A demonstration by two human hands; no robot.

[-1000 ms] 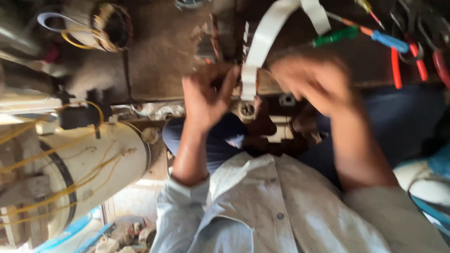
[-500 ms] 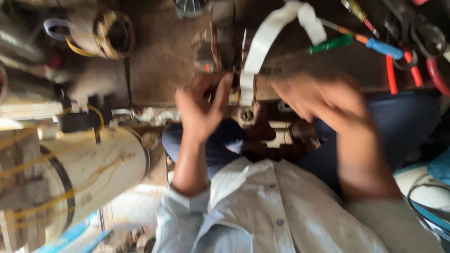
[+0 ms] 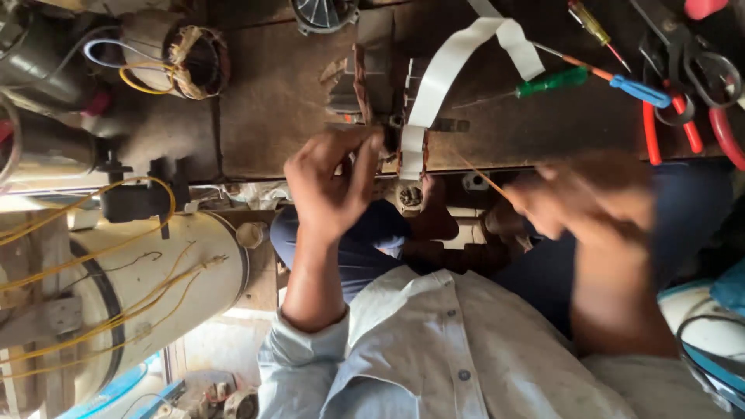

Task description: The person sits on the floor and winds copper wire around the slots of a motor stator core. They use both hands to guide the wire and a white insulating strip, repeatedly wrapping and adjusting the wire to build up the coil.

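Fingers (image 3: 365, 159) of left hand (image 3: 330, 190) pinched shut on small motor core (image 3: 400, 151) at bench edge (image 3: 272, 167), steadying it. Right hand (image 3: 582, 206) blurred, seemingly pulling thin wire (image 3: 481, 177) taut; grip unclear. White tape strip (image 3: 446, 70) trails away; screwdrivers (image 3: 590, 77) lie near.

Matt white paper strip (image 3: 446, 74); rough, dull wooden bench (image 3: 272, 109); glossy plastic screwdriver handles (image 3: 552, 81); soft, matt cloth shirt (image 3: 466, 349).

Dark, worn wooden workbench (image 3: 287, 116) in daylight.
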